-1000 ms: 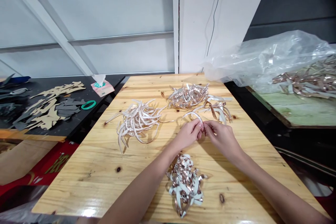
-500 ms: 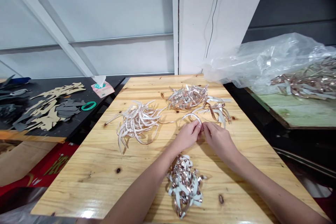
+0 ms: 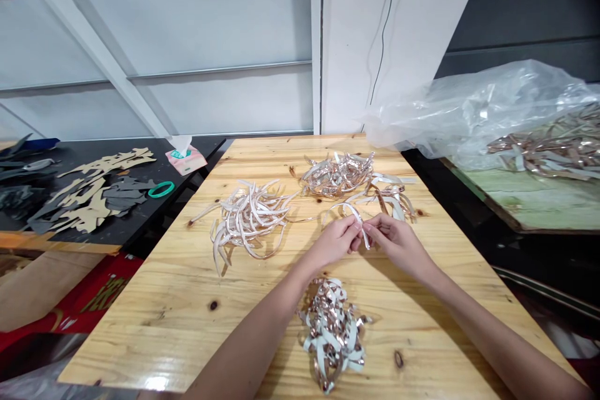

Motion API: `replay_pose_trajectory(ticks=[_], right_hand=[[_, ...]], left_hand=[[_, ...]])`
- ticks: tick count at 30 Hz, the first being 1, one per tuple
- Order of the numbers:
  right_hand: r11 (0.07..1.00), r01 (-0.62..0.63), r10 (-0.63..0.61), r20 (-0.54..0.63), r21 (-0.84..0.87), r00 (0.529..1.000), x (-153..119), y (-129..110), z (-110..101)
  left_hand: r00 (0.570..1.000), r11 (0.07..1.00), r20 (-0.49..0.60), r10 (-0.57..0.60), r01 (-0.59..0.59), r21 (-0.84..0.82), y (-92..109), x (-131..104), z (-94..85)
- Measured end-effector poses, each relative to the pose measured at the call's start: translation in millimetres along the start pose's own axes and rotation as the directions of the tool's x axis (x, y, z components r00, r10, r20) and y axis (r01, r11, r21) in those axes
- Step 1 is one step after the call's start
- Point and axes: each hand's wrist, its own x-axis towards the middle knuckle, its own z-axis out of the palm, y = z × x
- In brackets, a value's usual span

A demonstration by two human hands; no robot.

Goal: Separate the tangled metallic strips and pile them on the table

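Note:
Above the middle of the wooden table [image 3: 173, 300], my left hand [image 3: 338, 240] pinches a narrow strip [image 3: 366, 240], whitish with a shiny edge. Its long part curves away behind my fingers, and a short end sticks out between my hands. My right hand [image 3: 398, 240] is closed at that end, thumb and forefinger against the strip. Nearer me lies a pile of short curled white and rose-gold pieces [image 3: 332, 331]. To the left is a heap of long pale strips [image 3: 250, 215]. Beyond my hands sit a shiny rose-gold bundle [image 3: 337, 174] and several loose strips [image 3: 396, 197].
On the black table [image 3: 154, 219] at left are beige and grey scraps [image 3: 89, 206], a green tape ring [image 3: 161, 189] and a tissue pack [image 3: 186, 160]. At right, clear plastic sheeting [image 3: 487, 106] partly covers more strips [image 3: 553, 147] on a greenish board [image 3: 525, 197].
My right hand has drawn slightly right, away from my left, and a short strip end now shows between them. The left hand keeps its pinch. The view has shifted slightly.

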Motion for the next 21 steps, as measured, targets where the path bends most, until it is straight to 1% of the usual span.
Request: replay_pose_trajectory(ticks=[5,9,12,14,18,19,21], right_hand=[[0.991,-0.016,0.001,-0.11,-0.132,0.994,-5,-1,9],[0.987,-0.02,0.001,-0.121,-0.158,0.993,-7,-4,15],[0.981,-0.048,0.017,-0.166,-0.186,0.986,-5,-2,15],[0.986,-0.073,0.045,-0.181,-0.148,0.982,-2,2,15],[0.993,-0.108,0.114,-0.162,0.048,0.98,1,6,15],[0.991,-0.109,0.119,-0.158,0.074,0.98,1,6,15],[0.992,-0.104,0.114,-0.17,0.069,0.979,1,5,14]], left_hand=[[1.0,1.0,0.025,0.007,-0.007,-0.012,3,-2,-1.6],[0.999,1.0,0.047,0.017,-0.016,-0.025,6,-3,-0.4],[0.998,1.0,0.063,0.028,-0.028,-0.002,8,-4,0.9],[0.997,0.999,0.066,0.042,-0.043,0.02,10,-4,1.5],[0.997,0.998,0.044,0.055,-0.057,0.041,9,-4,1.7],[0.998,0.997,0.033,0.054,-0.056,0.046,9,-3,1.5],[0.999,0.997,0.014,0.047,-0.048,0.056,7,-3,0.9]])
